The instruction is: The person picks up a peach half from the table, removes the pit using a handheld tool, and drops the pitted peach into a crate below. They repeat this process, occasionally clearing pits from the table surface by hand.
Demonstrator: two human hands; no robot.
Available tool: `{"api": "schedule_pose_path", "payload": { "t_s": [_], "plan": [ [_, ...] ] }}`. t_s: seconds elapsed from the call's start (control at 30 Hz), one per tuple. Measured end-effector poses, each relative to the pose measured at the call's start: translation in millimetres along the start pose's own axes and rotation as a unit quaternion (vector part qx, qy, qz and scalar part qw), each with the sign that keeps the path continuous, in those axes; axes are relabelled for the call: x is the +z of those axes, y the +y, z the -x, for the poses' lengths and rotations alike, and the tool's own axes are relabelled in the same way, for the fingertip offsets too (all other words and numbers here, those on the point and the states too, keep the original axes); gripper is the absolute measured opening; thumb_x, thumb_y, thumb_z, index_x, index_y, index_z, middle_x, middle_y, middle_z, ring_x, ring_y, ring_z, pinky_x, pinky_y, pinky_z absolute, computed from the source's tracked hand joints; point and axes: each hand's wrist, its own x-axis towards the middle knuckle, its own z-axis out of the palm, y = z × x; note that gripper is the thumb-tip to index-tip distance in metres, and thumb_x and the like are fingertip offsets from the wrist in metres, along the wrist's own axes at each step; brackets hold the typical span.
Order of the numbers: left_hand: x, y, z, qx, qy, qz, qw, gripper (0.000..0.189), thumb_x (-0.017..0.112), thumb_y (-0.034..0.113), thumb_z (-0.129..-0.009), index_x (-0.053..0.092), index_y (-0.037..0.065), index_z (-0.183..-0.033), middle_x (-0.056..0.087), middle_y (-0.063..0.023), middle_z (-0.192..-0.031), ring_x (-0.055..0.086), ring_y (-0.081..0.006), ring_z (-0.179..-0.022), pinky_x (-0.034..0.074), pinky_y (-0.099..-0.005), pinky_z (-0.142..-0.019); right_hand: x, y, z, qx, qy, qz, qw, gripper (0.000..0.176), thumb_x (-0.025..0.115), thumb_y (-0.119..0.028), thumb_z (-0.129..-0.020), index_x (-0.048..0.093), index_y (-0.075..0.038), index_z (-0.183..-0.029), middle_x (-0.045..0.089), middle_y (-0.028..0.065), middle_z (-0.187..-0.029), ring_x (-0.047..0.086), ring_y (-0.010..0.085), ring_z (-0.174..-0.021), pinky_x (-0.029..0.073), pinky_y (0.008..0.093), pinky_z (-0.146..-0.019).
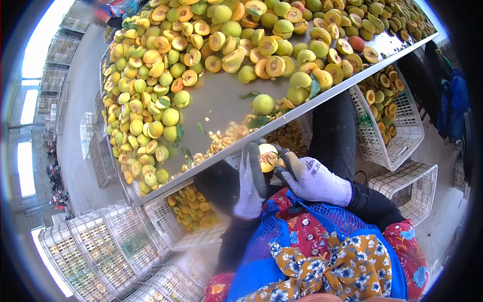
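Observation:
Both hands wear pale gloves with dark grey palms and meet near the table's front edge. My left hand (250,183), fingers pointing up, is wrapped against a cut yellow fruit (267,157) with a brownish centre. My right hand (314,178) is closed beside the fruit, its fingertips at the fruit's right side; whatever else it grips is too small to make out. Just beyond the hands runs the metal edge of the table (282,121), with pale pits or kernels (221,142) lying along it.
Halved and whole green-yellow fruits (166,75) cover much of the table. Below it stand a crate of fruit halves (196,234) at left and another crate (402,136) at right. An empty-looking crate (407,189) sits lower right. Stacked crates (100,246) stand lower left. A person's arm shows top left.

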Motion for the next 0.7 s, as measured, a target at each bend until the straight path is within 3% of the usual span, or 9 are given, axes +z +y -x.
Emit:
{"api": "schedule_pose_path", "payload": {
  "t_s": [0.17,0.23,0.33,0.37,0.43,0.5,0.53,0.6,0.7],
  "plan": [
    [11,4,2,0.065,0.027,-0.092,0.993,0.044,0.04,0.04,-0.106,0.051,-0.001,-0.12,0.064,-0.0148,-0.101,0.068,-0.0268,-0.096,0.056,-0.0375,-0.087,11,5,-1,0.015,-0.004,-0.028,0.999,0.033,0.053,-0.024,-0.099,0.046,0.008,-0.106,0.06,0.0223,-0.064,0.062,0.0408,-0.059,0.047,0.0496,-0.052],
    [16,1,4,0.024,0.059,0.041,0.997,0.044,0.04,0.039,-0.106,0.051,-0.001,-0.119,0.065,-0.015,-0.101,0.068,-0.0267,-0.095,0.056,-0.0379,-0.087,8,-4,0,0.05,-0.027,-0.038,0.998,0.03,0.052,-0.022,-0.099,0.047,0.006,-0.105,0.06,0.0243,-0.069,0.063,0.0404,-0.064,0.048,0.0487,-0.053],
    [19,-12,7,0.075,0.088,-0.028,0.993,0.042,0.037,0.037,-0.107,0.051,-0.001,-0.12,0.065,-0.0152,-0.101,0.069,-0.0267,-0.094,0.056,-0.0381,-0.087,15,7,4,-0.049,-0.016,-0.033,0.998,0.022,0.051,-0.019,-0.099,0.052,0.003,-0.101,0.06,0.0269,-0.079,0.064,0.0388,-0.074,0.049,0.0451,-0.058],
    [23,-14,9,0.057,0.091,0.031,0.994,0.042,0.037,0.036,-0.107,0.049,-0.001,-0.121,0.065,-0.0151,-0.1,0.068,-0.0264,-0.093,0.055,-0.0376,-0.086,17,10,4,0.006,-0.013,-0.129,0.992,0.022,0.051,-0.022,-0.101,0.056,0.0,-0.098,0.06,0.0204,-0.083,0.064,0.0295,-0.078,0.049,0.0393,-0.061],
    [32,-6,10,0.086,0.091,-0.001,0.992,0.041,0.038,0.036,-0.107,0.049,-0.001,-0.122,0.064,-0.0153,-0.101,0.068,-0.0264,-0.093,0.056,-0.0382,-0.086,1,-9,4,0.133,-0.096,-0.42,0.893,0.025,0.052,-0.027,-0.102,0.057,-0.002,-0.098,0.059,0.0123,-0.078,0.062,0.021,-0.071,0.048,0.0347,-0.057],
    [32,-4,8,0.097,0.08,-0.012,0.992,0.042,0.039,0.037,-0.107,0.049,-0.001,-0.122,0.064,-0.0158,-0.101,0.068,-0.0267,-0.093,0.056,-0.0389,-0.085,-13,4,0,0.228,-0.232,-0.634,0.701,0.033,0.052,-0.038,-0.102,0.058,-0.007,-0.098,0.053,0.0011,-0.07,0.054,0.0084,-0.055,0.042,0.0253,-0.045],
    [30,-7,6,0.093,0.069,-0.005,0.993,0.043,0.039,0.038,-0.106,0.048,-0.001,-0.122,0.064,-0.0161,-0.102,0.068,-0.027,-0.093,0.056,-0.0394,-0.085,-9,-4,1,0.275,-0.153,-0.687,0.655,0.035,0.052,-0.043,-0.101,0.057,-0.009,-0.097,0.051,0.0004,-0.063,0.046,0.0077,-0.043,0.034,0.0215,-0.037],
    [29,-8,5,0.084,0.035,0.023,0.996,0.045,0.038,0.04,-0.106,0.049,-0.001,-0.122,0.064,-0.0168,-0.102,0.068,-0.0279,-0.093,0.057,-0.0403,-0.084,-11,-1,1,0.3,-0.193,-0.752,0.554,0.037,0.051,-0.043,-0.102,0.056,-0.007,-0.099,0.049,0.0006,-0.06,0.043,0.0078,-0.038,0.032,0.0202,-0.033],
    [26,-6,6,0.057,-0.013,0.063,0.996,0.05,0.035,0.045,-0.106,0.049,-0.001,-0.12,0.064,-0.018,-0.102,0.068,-0.0299,-0.092,0.057,-0.042,-0.084,0,23,1,0.244,-0.318,-0.869,0.29,0.038,0.048,-0.042,-0.102,0.054,-0.004,-0.099,0.047,0.0008,-0.058,0.041,0.0074,-0.036,0.033,0.0198,-0.032]
  ]
}}
